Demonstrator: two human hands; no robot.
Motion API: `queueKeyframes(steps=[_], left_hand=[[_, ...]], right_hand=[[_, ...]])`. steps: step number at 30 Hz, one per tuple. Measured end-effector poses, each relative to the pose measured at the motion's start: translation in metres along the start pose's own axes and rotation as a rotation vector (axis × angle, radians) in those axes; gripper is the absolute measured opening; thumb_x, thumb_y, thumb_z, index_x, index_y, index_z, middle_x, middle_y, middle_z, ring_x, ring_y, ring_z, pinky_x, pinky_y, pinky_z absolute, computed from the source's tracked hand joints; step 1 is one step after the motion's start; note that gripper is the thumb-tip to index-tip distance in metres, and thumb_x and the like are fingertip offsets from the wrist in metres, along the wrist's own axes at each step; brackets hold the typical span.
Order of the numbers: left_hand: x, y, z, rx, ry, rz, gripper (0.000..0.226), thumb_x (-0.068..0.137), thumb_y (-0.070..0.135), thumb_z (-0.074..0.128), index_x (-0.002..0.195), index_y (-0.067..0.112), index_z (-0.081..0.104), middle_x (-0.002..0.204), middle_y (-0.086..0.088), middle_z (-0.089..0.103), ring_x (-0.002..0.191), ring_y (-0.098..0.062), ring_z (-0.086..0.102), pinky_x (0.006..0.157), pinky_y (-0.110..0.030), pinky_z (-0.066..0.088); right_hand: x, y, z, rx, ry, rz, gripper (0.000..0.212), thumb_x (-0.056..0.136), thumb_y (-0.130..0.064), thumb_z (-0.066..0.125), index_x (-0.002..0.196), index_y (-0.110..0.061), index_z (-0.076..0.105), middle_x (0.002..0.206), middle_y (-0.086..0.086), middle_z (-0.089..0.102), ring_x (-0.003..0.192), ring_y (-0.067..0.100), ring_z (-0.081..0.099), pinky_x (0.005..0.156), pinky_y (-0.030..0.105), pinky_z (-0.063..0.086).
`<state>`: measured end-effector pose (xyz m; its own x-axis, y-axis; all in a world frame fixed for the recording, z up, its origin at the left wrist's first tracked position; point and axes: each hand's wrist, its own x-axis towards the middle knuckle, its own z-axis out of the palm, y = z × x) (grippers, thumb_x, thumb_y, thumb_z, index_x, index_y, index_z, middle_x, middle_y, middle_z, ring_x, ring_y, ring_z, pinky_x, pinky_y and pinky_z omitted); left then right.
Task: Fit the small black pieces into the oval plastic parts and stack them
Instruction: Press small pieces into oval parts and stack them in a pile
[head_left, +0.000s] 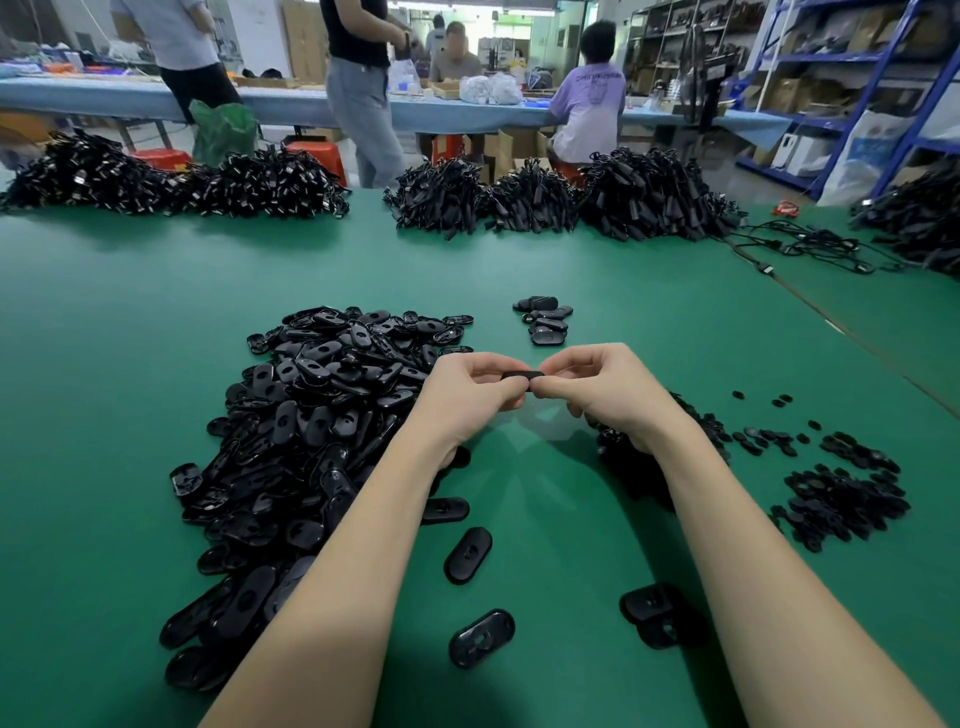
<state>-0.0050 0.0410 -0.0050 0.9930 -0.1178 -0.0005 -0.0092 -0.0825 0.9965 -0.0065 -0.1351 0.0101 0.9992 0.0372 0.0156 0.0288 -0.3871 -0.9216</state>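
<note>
Oval plastic part (522, 375) pinched edge-on between left hand (470, 391) and right hand (597, 387), raised beside the big pile of ovals (311, 441) (small stack (544, 319) just beyond, small black pieces (841, 488) well right).

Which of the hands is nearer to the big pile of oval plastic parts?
Left. The left hand is right beside the big pile of oval plastic parts, at its right edge. The right hand is farther right, beyond the left hand.

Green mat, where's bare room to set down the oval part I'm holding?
Bare green mat lies left of the big pile of oval parts, and between the finished stack and the cable bundles. It is crowded by the small black pieces.
</note>
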Motion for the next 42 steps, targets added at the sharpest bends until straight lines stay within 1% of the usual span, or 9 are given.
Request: queueKeyframes(steps=[5, 9, 12, 17, 22, 28, 36, 39, 42], left_hand=[[0.002, -0.002, 0.000, 0.053, 0.047, 0.019, 0.014, 0.084, 0.008, 0.075, 0.083, 0.021, 0.075, 0.079, -0.004, 0.078, 0.075, -0.014, 0.074, 0.090, -0.036, 0.059], [0.001, -0.005, 0.001, 0.098, 0.059, 0.030, 0.014, 0.084, 0.011, 0.075, 0.083, 0.025, 0.076, 0.080, -0.002, 0.078, 0.081, -0.016, 0.075, 0.091, -0.039, 0.058], [0.000, -0.003, -0.001, 0.029, 0.015, 0.044, 0.017, 0.086, 0.007, 0.074, 0.084, 0.024, 0.077, 0.085, -0.005, 0.078, 0.081, -0.016, 0.075, 0.092, -0.036, 0.058], [0.000, -0.003, -0.001, -0.021, -0.039, 0.025, 0.015, 0.087, 0.001, 0.072, 0.089, 0.016, 0.075, 0.091, -0.011, 0.078, 0.084, -0.020, 0.075, 0.089, -0.031, 0.059], [0.000, -0.003, -0.002, -0.042, -0.073, 0.004, 0.013, 0.087, -0.001, 0.072, 0.093, 0.011, 0.075, 0.089, -0.010, 0.078, 0.077, -0.016, 0.075, 0.076, -0.021, 0.059], [0.001, -0.008, 0.001, 0.017, -0.045, -0.002, 0.013, 0.086, 0.001, 0.073, 0.090, 0.013, 0.076, 0.089, -0.010, 0.078, 0.082, -0.020, 0.076, 0.083, -0.028, 0.060], [0.004, -0.011, 0.005, 0.090, 0.038, -0.010, 0.012, 0.084, 0.006, 0.075, 0.086, 0.018, 0.076, 0.082, -0.006, 0.078, 0.080, -0.019, 0.076, 0.083, -0.030, 0.059], [0.005, -0.009, 0.001, 0.037, -0.005, 0.009, 0.012, 0.085, 0.005, 0.074, 0.091, 0.016, 0.075, 0.086, -0.011, 0.077, 0.079, -0.017, 0.075, 0.082, -0.028, 0.059], [0.006, -0.007, 0.002, 0.150, 0.020, 0.101, 0.020, 0.082, 0.007, 0.073, 0.094, 0.024, 0.073, 0.088, -0.003, 0.077, 0.076, -0.015, 0.073, 0.080, -0.028, 0.058]], right_hand=[[0.001, 0.000, 0.007, 0.066, 0.033, 0.027, 0.008, 0.083, -0.011, 0.081, 0.080, -0.016, 0.074, 0.063, -0.006, 0.068, 0.051, 0.009, 0.059, 0.052, 0.020, 0.051], [0.000, 0.001, 0.009, 0.100, 0.042, 0.055, 0.008, 0.083, -0.007, 0.080, 0.081, -0.010, 0.073, 0.066, 0.000, 0.068, 0.053, 0.007, 0.063, 0.055, 0.020, 0.053], [0.000, 0.000, 0.007, 0.200, 0.015, 0.080, 0.009, 0.084, -0.004, 0.079, 0.082, -0.008, 0.071, 0.070, 0.003, 0.068, 0.054, 0.007, 0.061, 0.057, 0.021, 0.055], [-0.001, 0.003, 0.003, 0.229, -0.023, 0.099, 0.012, 0.084, -0.002, 0.078, 0.080, -0.009, 0.069, 0.066, 0.000, 0.066, 0.055, 0.008, 0.060, 0.058, 0.022, 0.055], [-0.002, 0.006, 0.004, 0.239, -0.039, 0.114, 0.013, 0.082, -0.003, 0.079, 0.078, -0.011, 0.069, 0.064, -0.002, 0.067, 0.054, 0.007, 0.058, 0.058, 0.021, 0.055], [-0.002, 0.011, 0.006, 0.204, -0.022, 0.106, 0.016, 0.080, -0.001, 0.079, 0.074, -0.012, 0.069, 0.061, -0.002, 0.065, 0.051, 0.008, 0.056, 0.056, 0.022, 0.052], [-0.001, 0.011, 0.009, 0.144, 0.029, 0.086, 0.014, 0.080, -0.002, 0.078, 0.075, -0.010, 0.068, 0.058, -0.002, 0.063, 0.051, 0.013, 0.056, 0.055, 0.023, 0.051], [-0.002, 0.010, 0.007, 0.192, -0.001, 0.073, 0.011, 0.082, -0.006, 0.080, 0.083, -0.010, 0.070, 0.066, 0.002, 0.066, 0.053, 0.012, 0.058, 0.054, 0.022, 0.052], [-0.002, 0.009, 0.003, 0.216, 0.042, 0.075, 0.010, 0.084, -0.014, 0.082, 0.088, -0.017, 0.072, 0.076, 0.001, 0.070, 0.052, 0.010, 0.057, 0.049, 0.019, 0.046]])
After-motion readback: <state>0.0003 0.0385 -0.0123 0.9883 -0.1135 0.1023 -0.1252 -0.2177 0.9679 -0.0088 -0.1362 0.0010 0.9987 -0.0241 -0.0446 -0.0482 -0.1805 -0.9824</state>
